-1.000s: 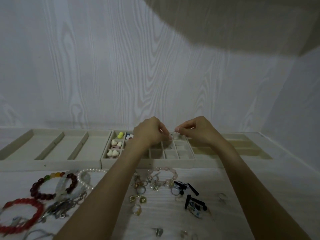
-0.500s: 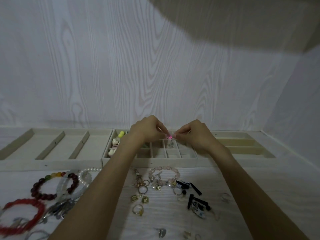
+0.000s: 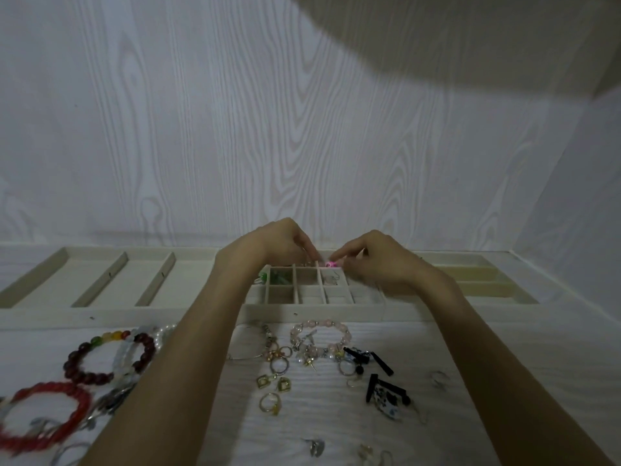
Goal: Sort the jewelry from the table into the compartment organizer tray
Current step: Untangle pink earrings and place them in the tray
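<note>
Pink and tiny, the bead piece (image 3: 330,264) sits pinched at the right hand's (image 3: 386,264) fingertips, just above the small-cell tray (image 3: 314,309). The left hand (image 3: 282,245) curls close beside it; whether it grips anything I cannot tell. The piece looks light, hard and slippery, best held by its bead. Thin dividers stand directly below; open cells lie nearer the wrists, loose jewelry under the forearms.

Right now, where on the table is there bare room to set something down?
Bare patches: the table right of the black earrings, and the long slots of the left tray. It is crowded between the arms below the grid tray, around the pink bracelet and gold rings, and at far left by the red bracelet.
</note>
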### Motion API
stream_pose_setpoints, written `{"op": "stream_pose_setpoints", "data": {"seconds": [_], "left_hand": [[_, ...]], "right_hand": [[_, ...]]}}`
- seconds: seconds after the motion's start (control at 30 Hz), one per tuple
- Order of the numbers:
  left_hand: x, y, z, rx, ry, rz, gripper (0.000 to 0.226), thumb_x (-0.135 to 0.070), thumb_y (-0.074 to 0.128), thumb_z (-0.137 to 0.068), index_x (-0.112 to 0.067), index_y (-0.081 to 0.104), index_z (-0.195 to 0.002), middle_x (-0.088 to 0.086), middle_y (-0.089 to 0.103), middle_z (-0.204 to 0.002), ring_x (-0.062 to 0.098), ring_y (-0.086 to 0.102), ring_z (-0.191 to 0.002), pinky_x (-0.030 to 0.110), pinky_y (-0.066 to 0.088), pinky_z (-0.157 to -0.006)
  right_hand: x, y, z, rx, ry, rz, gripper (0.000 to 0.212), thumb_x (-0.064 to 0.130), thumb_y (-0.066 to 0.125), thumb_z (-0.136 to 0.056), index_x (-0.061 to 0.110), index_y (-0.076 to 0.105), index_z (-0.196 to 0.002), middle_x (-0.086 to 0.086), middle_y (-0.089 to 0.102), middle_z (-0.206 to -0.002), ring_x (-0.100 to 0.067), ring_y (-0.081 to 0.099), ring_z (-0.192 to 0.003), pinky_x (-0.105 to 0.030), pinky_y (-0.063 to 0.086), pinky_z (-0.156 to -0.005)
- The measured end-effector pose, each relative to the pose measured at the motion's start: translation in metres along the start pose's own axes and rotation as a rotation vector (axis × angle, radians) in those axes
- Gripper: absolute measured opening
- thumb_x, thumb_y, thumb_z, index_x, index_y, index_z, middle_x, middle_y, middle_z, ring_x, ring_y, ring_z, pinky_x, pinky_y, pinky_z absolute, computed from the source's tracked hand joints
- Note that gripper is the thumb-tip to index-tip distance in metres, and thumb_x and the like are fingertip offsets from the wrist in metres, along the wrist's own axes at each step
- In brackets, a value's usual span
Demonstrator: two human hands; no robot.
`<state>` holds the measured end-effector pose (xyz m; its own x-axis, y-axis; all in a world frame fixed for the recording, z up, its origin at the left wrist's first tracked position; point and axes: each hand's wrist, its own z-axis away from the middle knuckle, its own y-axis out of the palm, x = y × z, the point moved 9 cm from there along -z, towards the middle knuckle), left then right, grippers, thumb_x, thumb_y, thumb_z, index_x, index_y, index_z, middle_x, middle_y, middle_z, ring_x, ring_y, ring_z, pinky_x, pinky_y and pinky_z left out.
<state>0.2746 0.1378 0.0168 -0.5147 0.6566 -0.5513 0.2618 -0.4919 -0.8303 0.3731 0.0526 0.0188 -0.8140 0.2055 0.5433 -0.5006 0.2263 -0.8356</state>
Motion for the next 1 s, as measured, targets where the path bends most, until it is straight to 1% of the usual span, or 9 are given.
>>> {"op": "stream_pose_setpoints", "data": {"seconds": [0.07, 0.13, 0.2, 0.33, 0.43, 0.57, 0.63, 0.77, 1.0], "left_hand": [[-0.007, 0.008, 0.003, 0.096, 0.019, -0.052, 0.032, -0.004, 0.049, -0.094, -0.023, 0.071, -0.106, 0.004, 0.059, -0.131, 0.020, 0.052, -0.121, 0.035, 0.039, -0.107], [-0.011, 0.015, 0.004, 0.152, 0.026, -0.141, 0.043, -0.001, 0.042, -0.094, -0.028, 0.066, -0.118, 0.003, 0.050, -0.141, 0.021, 0.046, -0.128, 0.036, 0.035, -0.110], [-0.012, 0.021, 0.002, 0.177, 0.020, -0.253, 0.053, -0.002, 0.038, -0.092, -0.038, 0.060, -0.123, 0.003, 0.042, -0.147, 0.023, 0.038, -0.132, 0.042, 0.031, -0.113], [-0.017, 0.031, 0.001, 0.204, 0.036, -0.393, 0.059, -0.004, 0.036, -0.092, -0.047, 0.052, -0.128, -0.001, 0.038, -0.148, 0.025, 0.029, -0.130, 0.044, 0.025, -0.113], [-0.012, 0.033, -0.004, 0.175, 0.031, -0.442, 0.056, -0.009, 0.038, -0.093, -0.050, 0.049, -0.130, 0.000, 0.040, -0.142, 0.028, 0.030, -0.126, 0.045, 0.027, -0.111], [0.001, 0.031, -0.006, 0.142, -0.019, -0.446, 0.036, -0.030, 0.045, -0.097, -0.055, 0.055, -0.120, 0.001, 0.040, -0.136, 0.029, 0.031, -0.124, 0.044, 0.032, -0.107], [-0.003, 0.029, -0.004, 0.120, 0.000, -0.438, 0.032, -0.031, 0.046, -0.097, -0.052, 0.057, -0.119, -0.001, 0.042, -0.135, 0.027, 0.031, -0.123, 0.041, 0.032, -0.105], [-0.018, 0.023, -0.003, 0.044, 0.077, -0.419, 0.045, -0.013, 0.041, -0.095, -0.046, 0.059, -0.120, -0.003, 0.048, -0.132, 0.021, 0.034, -0.110, 0.033, 0.034, -0.096], [-0.006, 0.028, -0.008, 0.029, 0.024, -0.435, 0.028, -0.030, 0.050, -0.096, -0.049, 0.064, -0.110, -0.002, 0.046, -0.130, 0.023, 0.034, -0.122, 0.035, 0.033, -0.097]], "right_hand": [[-0.001, -0.010, -0.001, 0.007, -0.012, 0.073, 0.029, 0.009, 0.051, -0.094, 0.028, 0.071, -0.102, -0.001, 0.064, -0.122, -0.005, 0.055, -0.090, -0.021, 0.042, -0.079], [-0.004, -0.010, -0.002, 0.060, -0.010, 0.160, 0.042, 0.000, 0.046, -0.092, 0.033, 0.071, -0.099, -0.003, 0.059, -0.131, -0.015, 0.060, -0.098, -0.029, 0.049, -0.086], [-0.007, -0.007, -0.004, 0.092, 0.009, 0.242, 0.053, -0.007, 0.042, -0.087, 0.036, 0.071, -0.100, -0.007, 0.058, -0.131, -0.020, 0.057, -0.096, -0.034, 0.049, -0.092], [-0.012, -0.004, -0.006, 0.094, 0.052, 0.328, 0.064, -0.008, 0.039, -0.083, 0.047, 0.068, -0.098, -0.012, 0.052, -0.129, -0.017, 0.044, -0.092, -0.034, 0.044, -0.093], [-0.012, -0.003, -0.003, 0.108, 0.084, 0.370, 0.063, -0.006, 0.037, -0.086, 0.046, 0.067, -0.103, -0.009, 0.045, -0.135, -0.021, 0.042, -0.103, -0.029, 0.037, -0.088], [0.000, -0.005, 0.004, 0.085, 0.056, 0.420, 0.055, -0.004, 0.039, -0.089, 0.038, 0.065, -0.114, -0.006, 0.046, -0.137, -0.023, 0.033, -0.124, -0.036, 0.032, -0.102], [0.004, -0.004, 0.006, 0.080, 0.048, 0.432, 0.052, -0.003, 0.040, -0.089, 0.035, 0.065, -0.116, -0.004, 0.046, -0.135, -0.023, 0.032, -0.125, -0.038, 0.031, -0.104], [0.008, 0.001, 0.008, 0.098, 0.049, 0.435, 0.045, 0.002, 0.043, -0.092, 0.033, 0.069, -0.111, -0.004, 0.049, -0.130, -0.024, 0.034, -0.121, -0.040, 0.031, -0.104], [0.013, 0.001, 0.012, 0.098, 0.036, 0.449, 0.042, 0.003, 0.046, -0.092, 0.034, 0.070, -0.108, -0.002, 0.049, -0.131, -0.024, 0.034, -0.120, -0.039, 0.028, -0.103]]}}
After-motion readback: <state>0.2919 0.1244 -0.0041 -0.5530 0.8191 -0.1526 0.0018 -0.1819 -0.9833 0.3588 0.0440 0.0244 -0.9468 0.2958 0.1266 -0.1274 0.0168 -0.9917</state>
